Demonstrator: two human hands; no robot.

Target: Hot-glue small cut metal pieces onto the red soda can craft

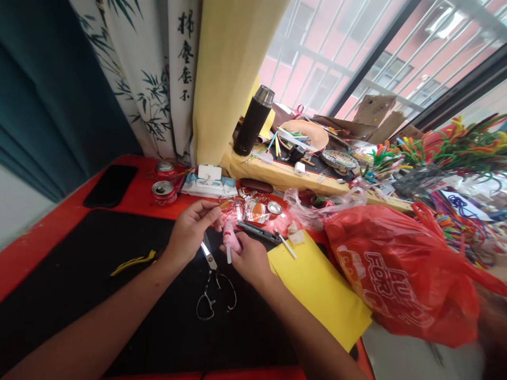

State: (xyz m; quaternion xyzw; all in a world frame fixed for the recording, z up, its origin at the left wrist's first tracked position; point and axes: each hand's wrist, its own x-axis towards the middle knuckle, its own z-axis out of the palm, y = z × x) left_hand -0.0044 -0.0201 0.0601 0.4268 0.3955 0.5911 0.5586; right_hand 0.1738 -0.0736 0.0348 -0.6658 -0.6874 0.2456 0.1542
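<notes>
Pinching with both hands, right hand (247, 258) gripping pink fuzzy craft piece (231, 237) over black mat (79, 274), left hand (192, 230) pinching thin orange stick (224, 204) just beside it, scissors (212, 287) below

Beyond the fingers (208, 210), a barred window (356, 58) is admitting daylight, a bamboo-print curtain (130, 68) hanging to their left.

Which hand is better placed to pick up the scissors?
Probably the right hand: it sits nearest the scissors, though holding a pink piece; the left hand is further off.
</notes>
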